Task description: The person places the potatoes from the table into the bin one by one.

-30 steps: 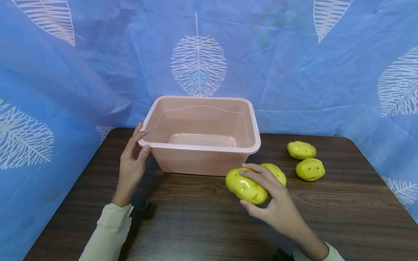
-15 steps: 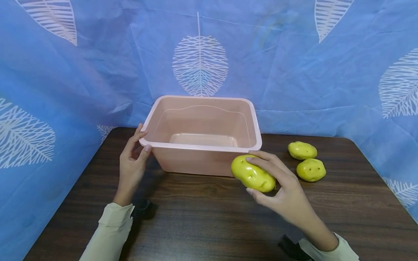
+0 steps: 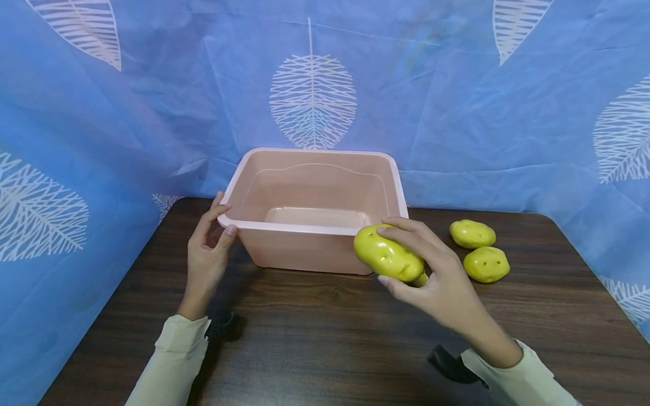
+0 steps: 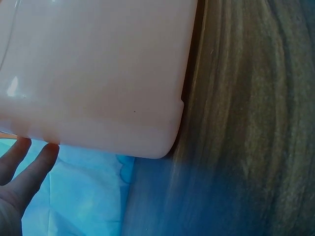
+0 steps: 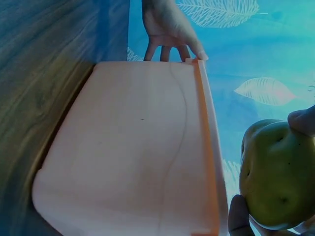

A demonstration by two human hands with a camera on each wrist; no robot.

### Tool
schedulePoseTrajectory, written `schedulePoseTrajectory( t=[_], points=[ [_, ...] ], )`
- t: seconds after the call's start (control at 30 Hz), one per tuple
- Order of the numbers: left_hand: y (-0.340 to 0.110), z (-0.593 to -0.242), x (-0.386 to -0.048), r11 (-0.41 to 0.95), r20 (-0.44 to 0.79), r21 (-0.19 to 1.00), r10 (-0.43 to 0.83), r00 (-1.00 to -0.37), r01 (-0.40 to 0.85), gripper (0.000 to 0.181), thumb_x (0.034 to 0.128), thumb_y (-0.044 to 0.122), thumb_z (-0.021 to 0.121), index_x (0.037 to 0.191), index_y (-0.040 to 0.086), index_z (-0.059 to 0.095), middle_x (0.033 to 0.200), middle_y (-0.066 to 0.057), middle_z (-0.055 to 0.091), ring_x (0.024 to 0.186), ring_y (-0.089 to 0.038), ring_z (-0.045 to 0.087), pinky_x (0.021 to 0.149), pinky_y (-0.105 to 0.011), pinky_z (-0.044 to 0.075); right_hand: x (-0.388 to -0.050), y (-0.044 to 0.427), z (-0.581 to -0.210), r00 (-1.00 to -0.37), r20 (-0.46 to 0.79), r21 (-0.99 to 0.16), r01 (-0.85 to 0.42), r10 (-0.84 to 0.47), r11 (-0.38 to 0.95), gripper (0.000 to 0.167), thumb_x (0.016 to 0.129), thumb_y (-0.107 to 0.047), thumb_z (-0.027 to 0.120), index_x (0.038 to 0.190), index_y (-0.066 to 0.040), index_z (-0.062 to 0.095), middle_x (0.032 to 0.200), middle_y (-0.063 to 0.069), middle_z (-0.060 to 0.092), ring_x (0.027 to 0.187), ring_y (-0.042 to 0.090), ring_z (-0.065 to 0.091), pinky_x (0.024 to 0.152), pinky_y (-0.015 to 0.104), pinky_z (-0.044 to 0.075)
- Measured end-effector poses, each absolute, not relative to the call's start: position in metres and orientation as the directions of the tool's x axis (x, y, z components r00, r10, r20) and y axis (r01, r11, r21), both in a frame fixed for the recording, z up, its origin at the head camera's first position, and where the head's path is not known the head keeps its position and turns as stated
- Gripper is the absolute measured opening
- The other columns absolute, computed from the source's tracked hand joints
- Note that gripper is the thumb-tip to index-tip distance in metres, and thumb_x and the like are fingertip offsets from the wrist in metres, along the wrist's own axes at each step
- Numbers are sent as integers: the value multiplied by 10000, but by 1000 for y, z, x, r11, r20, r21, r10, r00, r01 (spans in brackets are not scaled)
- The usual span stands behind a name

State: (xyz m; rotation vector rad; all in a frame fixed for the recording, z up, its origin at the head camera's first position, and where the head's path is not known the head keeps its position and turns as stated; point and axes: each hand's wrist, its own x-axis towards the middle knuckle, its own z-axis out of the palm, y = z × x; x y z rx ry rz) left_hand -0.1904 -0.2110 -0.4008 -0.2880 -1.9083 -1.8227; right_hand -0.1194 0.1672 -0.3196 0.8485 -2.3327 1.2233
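In the head view, a pink plastic tub (image 3: 310, 248) stands upright at the back of the table, its inside bare. My left hand (image 3: 205, 256) holds its front left corner, thumb at the front of the rim and fingers along the side. Two of those fingers (image 4: 37, 169) touch the tub wall in the left wrist view. My right hand (image 3: 439, 270) grips a glossy yellow-green potato (image 3: 388, 254) between thumb and fingers, raised before the tub's front right corner. A sliver of another potato (image 3: 421, 280) shows below it, mostly hidden by the hand.
Two more potatoes (image 3: 472, 234) lie close together on the dark wooden table (image 3: 304, 338), right of the tub. A blue cloth (image 3: 457, 113) with white leaf prints hangs behind and at both sides. Black devices (image 3: 449, 363) sit at the wrists.
My right hand has lifted the potato up and away from me, closer to the tub's front right corner. My left hand stays on the tub's corner.
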Motion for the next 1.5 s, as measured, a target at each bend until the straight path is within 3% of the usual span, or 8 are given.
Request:
schedulePoseTrajectory(
  t=[0.4, 0.63, 0.83, 1.07, 1.23, 1.5],
  points=[
    [-211, -402, -191, 123, 472, 881, -168, -866, 457, 441, 1030, 46, 629, 1465, 79, 570, 1679, 129, 383, 1536, -342, 410, 980, -178, 544, -135, 156, -294, -739, 574, -605, -673, -353, 425, 687, 779, 24, 840, 1403, -197, 658, 1497, 6, 576, 1234, 122, 571, 933, 209, 458],
    [-211, -402, -191, 118, 471, 882, -165, -866, 457, 437, 1033, 56, 628, 1465, 78, 566, 1680, 134, 379, 1534, -351, 409, 975, -183, 549, -145, 153, -284, -740, 565, -600, -672, -365, 434, 677, 798, 1, 831, 1417, -204, 647, 1508, 23, 569, 1296, 125, 551, 943, 240, 451],
    [-211, -403, -191, 114, 475, 880, -164, -865, 462, 435, 1028, 40, 629, 1458, 65, 566, 1680, 126, 381, 1529, -365, 413, 965, -188, 556, -154, 151, -275, -753, 545, -617, -658, -369, 431, 676, 823, -6, 815, 1435, -232, 634, 1519, -23, 560, 1303, 123, 539, 910, 265, 467],
    [-211, -402, -192, 111, 469, 883, -163, -868, 456, 439, 1027, 52, 636, 1460, 72, 564, 1678, 128, 383, 1527, -368, 415, 962, -191, 555, -166, 147, -266, -750, 538, -617, -662, -386, 425, 661, 837, -27, 810, 1443, -219, 630, 1504, 12, 576, 1265, 166, 558, 881, 253, 496],
    [-211, -401, -192, 125, 476, 879, -167, -863, 461, 435, 1028, 50, 635, 1457, 71, 567, 1674, 135, 387, 1536, -335, 408, 969, -181, 552, -175, 142, -257, -774, 503, -649, -632, -385, 423, 630, 864, -71, 799, 1446, -239, 629, 1500, -20, 576, 1175, 173, 566, 847, 278, 503],
    [-211, -401, -192, 136, 469, 882, -168, -867, 450, 430, 1030, 55, 632, 1455, 73, 567, 1689, 88, 379, 1534, -341, 410, 969, -170, 545, -194, 136, -252, -821, 428, -722, -562, -377, 405, 601, 876, -110, 817, 1429, -267, 642, 1473, -61, 580, 1235, 159, 560, 915, 343, 533]
  ],
)
